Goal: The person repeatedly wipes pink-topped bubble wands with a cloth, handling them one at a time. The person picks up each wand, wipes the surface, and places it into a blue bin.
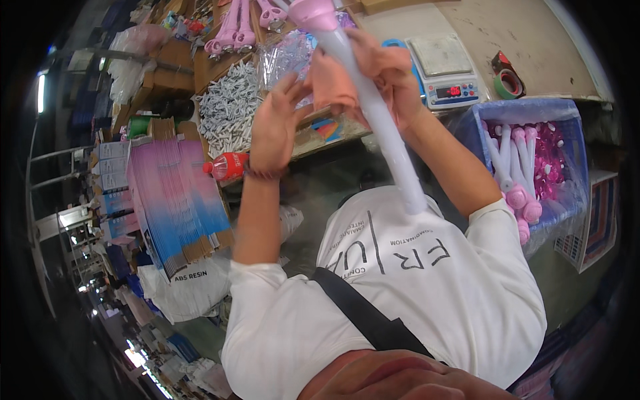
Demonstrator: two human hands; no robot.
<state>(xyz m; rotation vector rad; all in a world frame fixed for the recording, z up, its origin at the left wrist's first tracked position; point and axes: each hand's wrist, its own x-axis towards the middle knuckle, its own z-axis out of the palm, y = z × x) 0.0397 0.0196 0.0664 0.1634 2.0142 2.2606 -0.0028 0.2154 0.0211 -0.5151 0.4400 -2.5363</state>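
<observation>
A long white plastic tube with a pink head slants from the top of the view down to the front of the white shirt. My right hand grips an orange cloth, which is bunched around the tube's upper part. Part of the grip is hidden behind tube and cloth. To the left, my left hand is raised with its fingers apart, near the cloth and holding nothing; it is slightly blurred.
Ahead are a box of small grey-white parts, pink handles, a digital scale and a tape dispenser. A blue crate with pink-headed tubes stands right. Left are a red-labelled bottle and stacked printed cartons.
</observation>
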